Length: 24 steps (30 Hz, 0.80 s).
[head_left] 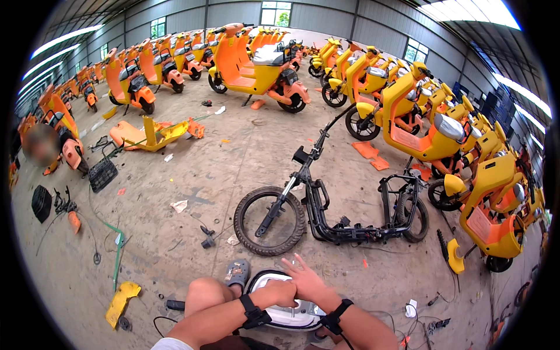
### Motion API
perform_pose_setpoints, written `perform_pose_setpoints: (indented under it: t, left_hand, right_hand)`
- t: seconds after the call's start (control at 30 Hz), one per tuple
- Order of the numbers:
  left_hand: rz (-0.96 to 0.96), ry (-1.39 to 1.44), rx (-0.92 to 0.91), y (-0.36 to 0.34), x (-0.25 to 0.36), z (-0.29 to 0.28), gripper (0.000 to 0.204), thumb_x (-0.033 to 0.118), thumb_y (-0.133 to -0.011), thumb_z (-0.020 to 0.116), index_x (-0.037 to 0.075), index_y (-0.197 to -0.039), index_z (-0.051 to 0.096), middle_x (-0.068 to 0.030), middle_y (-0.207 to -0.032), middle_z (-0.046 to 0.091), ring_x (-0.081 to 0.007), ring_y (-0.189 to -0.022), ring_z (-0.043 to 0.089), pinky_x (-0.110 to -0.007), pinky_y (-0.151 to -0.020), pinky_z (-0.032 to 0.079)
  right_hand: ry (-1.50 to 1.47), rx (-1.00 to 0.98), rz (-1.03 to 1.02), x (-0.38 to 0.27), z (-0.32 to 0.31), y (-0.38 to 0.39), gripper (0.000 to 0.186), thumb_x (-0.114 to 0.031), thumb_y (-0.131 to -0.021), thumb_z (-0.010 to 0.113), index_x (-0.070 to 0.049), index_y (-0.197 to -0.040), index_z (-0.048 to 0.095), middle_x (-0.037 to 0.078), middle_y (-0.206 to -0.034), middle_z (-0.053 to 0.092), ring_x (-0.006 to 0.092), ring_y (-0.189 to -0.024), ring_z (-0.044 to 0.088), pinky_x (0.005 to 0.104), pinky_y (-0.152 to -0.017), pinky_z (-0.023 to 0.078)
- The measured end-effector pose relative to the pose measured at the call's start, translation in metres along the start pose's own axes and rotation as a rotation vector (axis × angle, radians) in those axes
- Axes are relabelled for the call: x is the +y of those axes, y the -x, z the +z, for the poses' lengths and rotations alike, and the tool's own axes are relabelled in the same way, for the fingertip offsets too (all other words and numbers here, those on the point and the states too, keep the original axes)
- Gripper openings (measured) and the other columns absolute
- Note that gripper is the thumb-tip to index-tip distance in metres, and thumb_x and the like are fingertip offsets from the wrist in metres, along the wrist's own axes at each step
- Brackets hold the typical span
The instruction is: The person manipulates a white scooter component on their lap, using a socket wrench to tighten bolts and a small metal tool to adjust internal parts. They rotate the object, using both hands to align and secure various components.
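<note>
concrete floor (373,286) is presumably steadying the white shell (286,318) beneath curled-fingered left hand (283,293), contents unclear, and splay-fingered right hand (308,282).

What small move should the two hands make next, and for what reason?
Probably the right hand should lower its extended fingers onto the rim of the white part to steady it. The left hand looks curled over that part, though whatever it may grip is hidden, and no fingers visibly brace the near edge.
</note>
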<state>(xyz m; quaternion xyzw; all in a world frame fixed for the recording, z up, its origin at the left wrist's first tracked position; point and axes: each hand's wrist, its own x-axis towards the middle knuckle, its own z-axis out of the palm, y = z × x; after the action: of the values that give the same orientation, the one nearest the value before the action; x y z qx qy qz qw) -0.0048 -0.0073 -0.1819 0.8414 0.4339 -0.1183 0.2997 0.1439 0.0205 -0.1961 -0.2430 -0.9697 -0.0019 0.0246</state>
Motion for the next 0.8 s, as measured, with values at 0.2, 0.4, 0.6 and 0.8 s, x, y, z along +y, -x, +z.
perform_pose_setpoints:
  t: [0.2, 0.4, 0.6, 0.8]
  left_hand:
    - [-0.026, 0.045, 0.181, 0.015, -0.01, -0.025, 0.034, 0.039, -0.083, 0.062, 0.007, -0.087, 0.073, -0.0181, -0.087, 0.07, -0.0356, -0.085, 0.067, -0.046, -0.078, 0.053]
    - [-0.048, 0.049, 0.23, 0.022, -0.013, -0.025, 0.03, 0.032, -0.083, 0.06, 0.003, -0.08, 0.071, -0.0217, -0.079, 0.068, -0.0391, -0.078, 0.066, -0.047, -0.072, 0.053]
    - [-0.047, 0.061, 0.261, 0.019, -0.014, -0.028, 0.027, 0.025, -0.081, 0.058, 0.0, -0.081, 0.07, -0.0228, -0.083, 0.068, -0.0391, -0.08, 0.067, -0.048, -0.073, 0.053]
    - [-0.033, 0.067, 0.277, 0.02, -0.011, -0.029, 0.028, 0.025, -0.082, 0.058, 0.0, -0.081, 0.069, -0.0218, -0.081, 0.068, -0.0395, -0.079, 0.066, -0.048, -0.073, 0.053]
  right_hand:
    - [0.113, -0.132, -0.016, 0.003, 0.018, -0.008, 0.021, -0.028, -0.075, 0.061, -0.014, -0.087, 0.071, 0.003, -0.088, 0.066, 0.0229, -0.113, 0.053, 0.0554, -0.118, 0.015]
    - [0.143, -0.118, 0.077, -0.006, 0.016, -0.016, 0.018, -0.027, -0.077, 0.06, -0.016, -0.069, 0.071, 0.004, -0.071, 0.066, 0.0205, -0.091, 0.061, 0.0454, -0.116, 0.023]
    - [-0.043, -0.242, 0.479, -0.007, 0.038, -0.011, 0.021, -0.03, -0.075, 0.063, -0.012, -0.067, 0.072, 0.01, -0.066, 0.068, 0.0272, -0.066, 0.067, 0.0418, -0.084, 0.051]
    - [-0.089, -0.193, 0.395, -0.01, 0.03, -0.004, 0.027, -0.035, -0.079, 0.062, -0.011, -0.071, 0.071, 0.01, -0.067, 0.068, 0.0279, -0.065, 0.068, 0.0421, -0.069, 0.053]
